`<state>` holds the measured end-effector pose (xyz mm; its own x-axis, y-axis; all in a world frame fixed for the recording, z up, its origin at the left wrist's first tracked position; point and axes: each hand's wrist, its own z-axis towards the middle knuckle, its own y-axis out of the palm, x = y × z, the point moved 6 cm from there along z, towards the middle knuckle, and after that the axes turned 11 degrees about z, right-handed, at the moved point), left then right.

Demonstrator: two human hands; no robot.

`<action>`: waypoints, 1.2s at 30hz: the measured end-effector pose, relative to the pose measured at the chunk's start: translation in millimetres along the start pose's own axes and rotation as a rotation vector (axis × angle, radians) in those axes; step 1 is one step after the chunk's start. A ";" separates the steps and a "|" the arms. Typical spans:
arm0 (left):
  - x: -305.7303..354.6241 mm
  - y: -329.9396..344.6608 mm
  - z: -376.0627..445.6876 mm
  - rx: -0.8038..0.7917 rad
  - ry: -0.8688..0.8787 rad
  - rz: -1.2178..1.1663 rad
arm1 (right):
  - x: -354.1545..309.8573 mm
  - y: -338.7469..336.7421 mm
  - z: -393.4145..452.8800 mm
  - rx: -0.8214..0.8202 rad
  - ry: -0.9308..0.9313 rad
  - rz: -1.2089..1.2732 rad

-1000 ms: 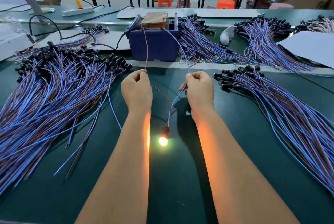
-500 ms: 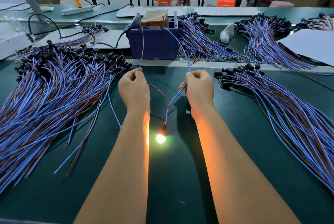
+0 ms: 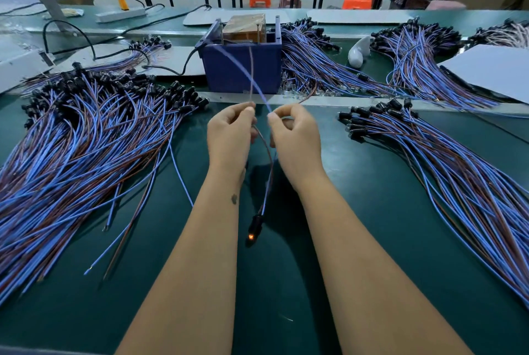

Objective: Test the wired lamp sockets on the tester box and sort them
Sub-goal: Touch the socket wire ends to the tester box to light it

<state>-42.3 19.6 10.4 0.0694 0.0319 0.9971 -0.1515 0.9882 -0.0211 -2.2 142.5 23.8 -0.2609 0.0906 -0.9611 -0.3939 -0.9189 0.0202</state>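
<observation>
One wired lamp socket [image 3: 255, 225] hangs between my forearms above the green table, its bulb showing only a faint orange glow. My left hand [image 3: 230, 137] pinches its brown wire, and my right hand [image 3: 294, 140] pinches its blue wire. Both wire ends blur upward in front of the blue tester box [image 3: 243, 68], which carries a brown block on top. The hands sit close together, just in front of the box.
A big heap of wired sockets [image 3: 86, 137] covers the table's left side and another heap [image 3: 458, 171] the right. More bundles [image 3: 323, 68] lie behind the box, beside a white sheet [image 3: 492, 71] and a white bottle [image 3: 357, 51]. A power strip [image 3: 120, 15] sits at the far left.
The bulb has dimmed from a bright glow to a faint ember. My hands have drawn together, and the wire ends have swung off their spread contact points on the box.
</observation>
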 end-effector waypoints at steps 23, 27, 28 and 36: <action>10.4 0.8 -7.3 -0.130 -0.111 -0.433 | -10.3 -17.6 3.2 0.082 -0.091 -0.391; 12.0 7.3 -10.0 -0.240 -0.081 -0.324 | -13.3 -26.5 2.2 0.200 -0.044 0.023; 11.7 8.7 -10.7 -0.274 -0.075 -0.294 | -12.9 -29.8 2.9 0.229 -0.024 0.141; 11.6 25.9 -24.4 -0.503 0.073 0.043 | -9.0 -51.5 11.3 0.324 0.059 0.546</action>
<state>-21.3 49.2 19.7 0.1451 0.0665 0.9872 0.3366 0.9349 -0.1125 10.5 193.4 34.5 -0.4540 -0.3879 -0.8022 -0.4671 -0.6630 0.5850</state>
